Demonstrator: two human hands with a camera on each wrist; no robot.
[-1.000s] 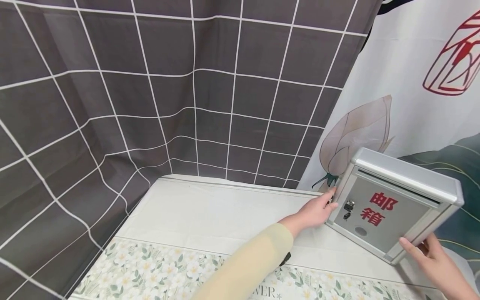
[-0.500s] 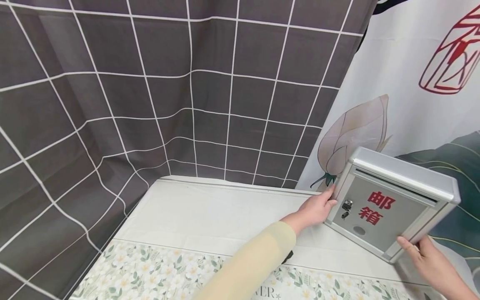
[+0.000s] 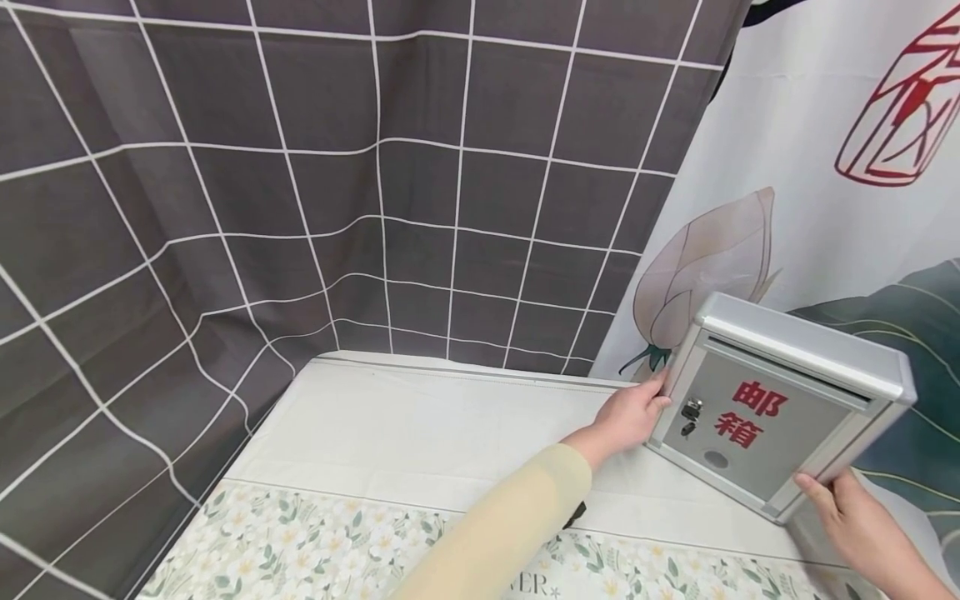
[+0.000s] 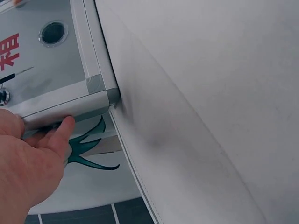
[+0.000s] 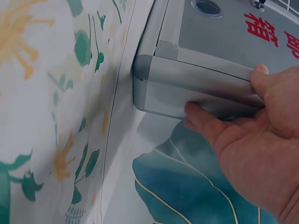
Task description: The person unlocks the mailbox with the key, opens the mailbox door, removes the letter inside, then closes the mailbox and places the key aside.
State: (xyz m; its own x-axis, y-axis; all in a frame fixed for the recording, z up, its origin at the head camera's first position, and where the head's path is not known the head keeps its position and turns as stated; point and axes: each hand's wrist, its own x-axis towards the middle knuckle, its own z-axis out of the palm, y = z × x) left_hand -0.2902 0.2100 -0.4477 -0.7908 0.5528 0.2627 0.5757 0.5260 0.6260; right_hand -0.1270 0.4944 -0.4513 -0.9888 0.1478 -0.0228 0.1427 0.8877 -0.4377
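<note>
A: Where is the metal box (image 3: 787,429)?

B: Toward four o'clock in the head view, standing on the tablecloth (image 3: 450,425), its lower corners against the cloth in both wrist views.

A: And the left hand (image 3: 626,417)?

B: At the box's nine o'clock side. It grips the edge, thumb at the front and the other fingers partly hidden along the side wall.

A: The right hand (image 3: 870,529)?

B: Near the box's five o'clock corner. It grips too, thumb over the front edge, fingers bent against the side wall.

A: What shows on the front?

B: A slot (image 3: 787,370) toward twelve, a lock (image 3: 692,408) with a hanging key (image 3: 687,429) at nine, red characters (image 3: 738,429) near the middle, a round window (image 3: 716,459) at about eight.

A: Behind it?

B: A white curtain (image 3: 795,125) with plant prints; a dark grid curtain (image 3: 420,192) hangs toward twelve o'clock in the head view.
</note>
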